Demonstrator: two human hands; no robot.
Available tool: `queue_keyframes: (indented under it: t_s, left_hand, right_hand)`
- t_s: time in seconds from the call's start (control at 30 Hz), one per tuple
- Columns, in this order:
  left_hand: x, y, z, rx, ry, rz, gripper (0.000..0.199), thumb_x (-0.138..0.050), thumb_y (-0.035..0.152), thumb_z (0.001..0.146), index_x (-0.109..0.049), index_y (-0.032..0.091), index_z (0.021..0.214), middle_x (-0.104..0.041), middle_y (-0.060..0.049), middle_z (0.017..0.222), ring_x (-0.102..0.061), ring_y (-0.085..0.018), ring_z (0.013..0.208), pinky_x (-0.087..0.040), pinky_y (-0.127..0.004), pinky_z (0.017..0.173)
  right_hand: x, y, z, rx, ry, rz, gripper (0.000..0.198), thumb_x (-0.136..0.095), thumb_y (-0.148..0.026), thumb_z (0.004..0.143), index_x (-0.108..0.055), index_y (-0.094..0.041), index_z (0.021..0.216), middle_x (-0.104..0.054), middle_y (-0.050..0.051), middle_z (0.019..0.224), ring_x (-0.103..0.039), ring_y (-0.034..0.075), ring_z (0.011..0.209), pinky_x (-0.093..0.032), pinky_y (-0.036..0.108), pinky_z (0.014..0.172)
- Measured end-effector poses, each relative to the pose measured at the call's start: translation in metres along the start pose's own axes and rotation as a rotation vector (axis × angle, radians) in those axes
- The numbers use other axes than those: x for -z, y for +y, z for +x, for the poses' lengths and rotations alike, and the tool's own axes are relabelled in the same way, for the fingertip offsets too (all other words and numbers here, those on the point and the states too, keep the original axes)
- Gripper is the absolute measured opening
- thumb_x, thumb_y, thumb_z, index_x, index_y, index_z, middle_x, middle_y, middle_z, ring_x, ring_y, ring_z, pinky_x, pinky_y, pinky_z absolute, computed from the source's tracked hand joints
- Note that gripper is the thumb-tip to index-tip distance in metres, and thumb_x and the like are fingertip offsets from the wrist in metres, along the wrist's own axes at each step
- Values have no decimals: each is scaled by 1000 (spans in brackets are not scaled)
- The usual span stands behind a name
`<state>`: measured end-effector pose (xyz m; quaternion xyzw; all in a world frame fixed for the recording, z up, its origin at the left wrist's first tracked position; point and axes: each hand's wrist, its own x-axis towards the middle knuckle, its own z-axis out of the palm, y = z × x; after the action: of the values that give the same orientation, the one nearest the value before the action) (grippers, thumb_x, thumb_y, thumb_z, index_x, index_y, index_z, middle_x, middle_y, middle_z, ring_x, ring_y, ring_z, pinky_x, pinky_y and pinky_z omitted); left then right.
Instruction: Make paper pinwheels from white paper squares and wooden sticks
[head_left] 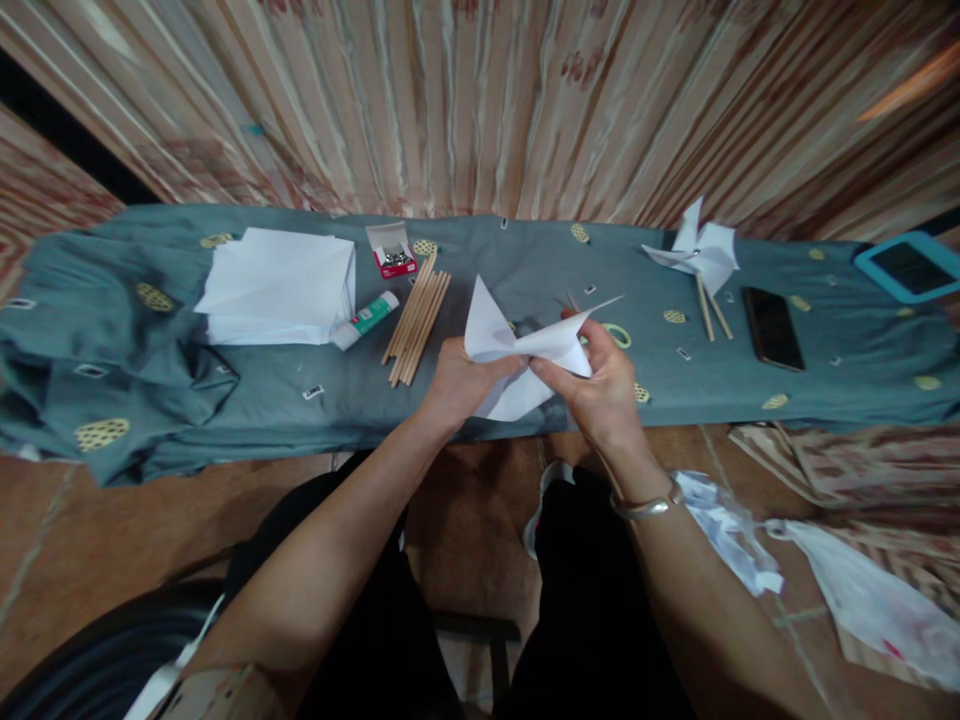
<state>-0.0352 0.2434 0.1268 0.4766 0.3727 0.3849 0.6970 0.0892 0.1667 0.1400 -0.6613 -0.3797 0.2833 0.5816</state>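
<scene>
I have the left hand (466, 382) closed in a pinch on the folded white paper (551, 345), its thumb pointing in toward the middle; the right hand (606, 385) pinches the same paper from its other side, fingers curled partly behind it; the two thumb tips come close together at the centre, though I can't tell from here whether they touch; the paper sits between both hands, its corners flaring outward, over the near part of the green cloth (322, 375); just beyond the right fingers I make out a pale green ring (621, 330), partly hidden; near the left hand, on its outer side, lies a bundle of wooden sticks (416, 325), then a glue stick (367, 318), an opened red box (394, 258) and, farther out, a stack of white paper (277, 285); well out past the right hand I see a paper pinwheel (716, 262) and a dark phone (774, 328).
</scene>
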Motion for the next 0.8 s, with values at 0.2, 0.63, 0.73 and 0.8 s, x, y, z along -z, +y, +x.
queue_keyframes:
  t_s: [0.2, 0.63, 0.73, 0.8]
  left_hand:
    - [-1, -1, -1, 33, -7, -19, 23, -81, 21, 53, -70, 12, 72, -69, 0, 68, -62, -13, 60, -51, -26, 60]
    - [1, 3, -3, 106, -12, -30, 25, -82, 23, 51, -71, 13, 70, -71, -1, 67, -63, -14, 59, -51, -26, 60]
    - [2, 1, -3, 111, -13, -30, 27, -83, 25, 50, -71, 13, 71, -71, -1, 68, -63, -14, 61, -51, -27, 62]
    - [2, 2, -3, 120, -16, -33, 29, -84, 26, 49, -71, 12, 71, -71, -1, 68, -63, -15, 60, -51, -27, 62]
  right_hand:
    - [0, 0, 0, -10, 8, -4, 60, -77, -35, 63, -53, -23, 117, -71, 1, 86, -68, 22, 74, -58, 38, 70]
    - [-4, -2, 1, -87, 2, 66, 66, -78, -35, 59, -53, -19, 118, -72, 3, 83, -68, 21, 69, -58, 35, 64]
    - [-6, -2, 1, -119, 11, 83, 68, -80, -38, 57, -53, -19, 117, -73, 4, 85, -69, 23, 73, -58, 36, 64]
    - [-7, -2, 1, -135, 19, 94, 69, -81, -39, 56, -54, -19, 116, -73, 4, 86, -70, 24, 75, -58, 36, 65]
